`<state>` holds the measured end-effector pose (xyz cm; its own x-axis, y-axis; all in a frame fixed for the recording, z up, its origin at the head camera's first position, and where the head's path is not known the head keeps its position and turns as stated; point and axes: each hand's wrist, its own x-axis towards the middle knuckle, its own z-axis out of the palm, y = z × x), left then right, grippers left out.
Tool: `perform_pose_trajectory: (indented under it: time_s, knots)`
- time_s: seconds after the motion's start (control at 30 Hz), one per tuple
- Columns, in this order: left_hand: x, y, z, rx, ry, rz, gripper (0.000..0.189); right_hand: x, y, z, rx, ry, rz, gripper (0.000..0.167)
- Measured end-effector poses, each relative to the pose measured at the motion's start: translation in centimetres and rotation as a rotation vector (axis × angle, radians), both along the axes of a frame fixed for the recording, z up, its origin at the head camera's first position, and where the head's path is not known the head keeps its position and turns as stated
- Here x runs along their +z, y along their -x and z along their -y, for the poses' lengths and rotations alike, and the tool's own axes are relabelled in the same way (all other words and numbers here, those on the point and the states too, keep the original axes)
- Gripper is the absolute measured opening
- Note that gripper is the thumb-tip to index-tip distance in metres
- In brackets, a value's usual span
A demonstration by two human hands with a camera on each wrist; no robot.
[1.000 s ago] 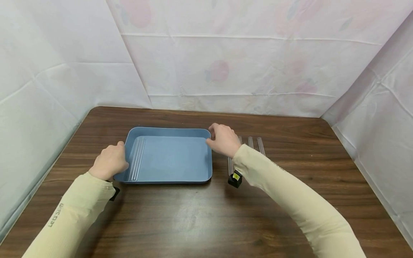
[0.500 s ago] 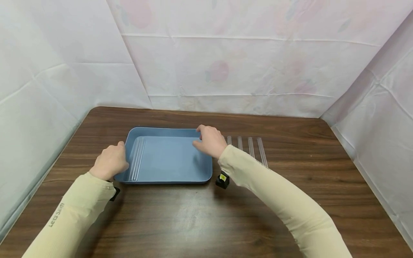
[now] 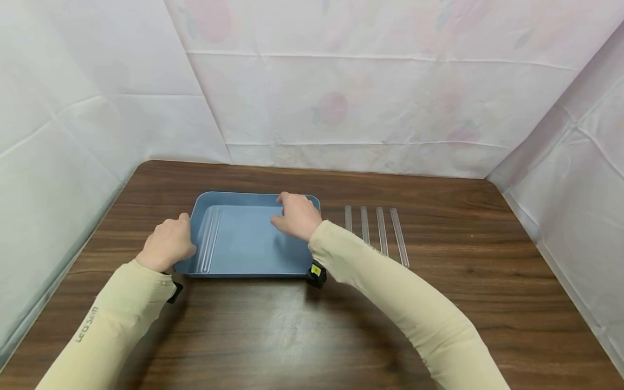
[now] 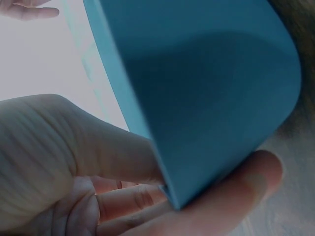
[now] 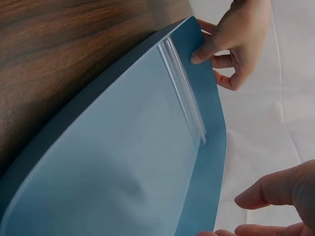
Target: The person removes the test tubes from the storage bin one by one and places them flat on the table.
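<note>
A shallow blue rectangular tray lies on the wooden table, left of centre. My left hand grips its left wall; in the left wrist view the thumb is on the inner side and the fingers are outside and below. Clear thin tubes lie side by side in the tray along that left wall. Over the tray's right half hovers my right hand, its thumb and fingers apart with nothing between them in the right wrist view. Several more clear tubes lie spaced out on the table to the right, partly hidden by the right sleeve.
The brown wooden table extends to both sides and toward the front. White patterned cloth hangs behind it and along the left and right. A small black wrist camera sits under the right wrist, near the tray's front right corner.
My right hand has moved left, from the tray's right edge to above its inside, uncovering more of the tubes on the table. The left hand and tray stay in place.
</note>
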<state>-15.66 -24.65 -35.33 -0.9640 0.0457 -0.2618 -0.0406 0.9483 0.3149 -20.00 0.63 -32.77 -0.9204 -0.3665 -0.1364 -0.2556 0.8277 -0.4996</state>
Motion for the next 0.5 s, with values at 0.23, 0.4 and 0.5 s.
perform_pose_trajectory:
  time_s: [0.23,0.4,0.5]
  knots:
    - [0.0,-0.1,0.2,0.002,0.006,-0.005,0.042,-0.2,-0.1,1.4,0.004,-0.035,0.018,0.043]
    - [0.2,-0.2,0.1,0.010,-0.006,0.009,0.044,-0.5,-0.2,2.4,0.050,-0.021,0.050,0.042]
    - [0.3,-0.3,0.1,0.014,-0.013,0.018,0.048,-0.9,-0.2,3.0,0.067,-0.027,0.068,0.043]
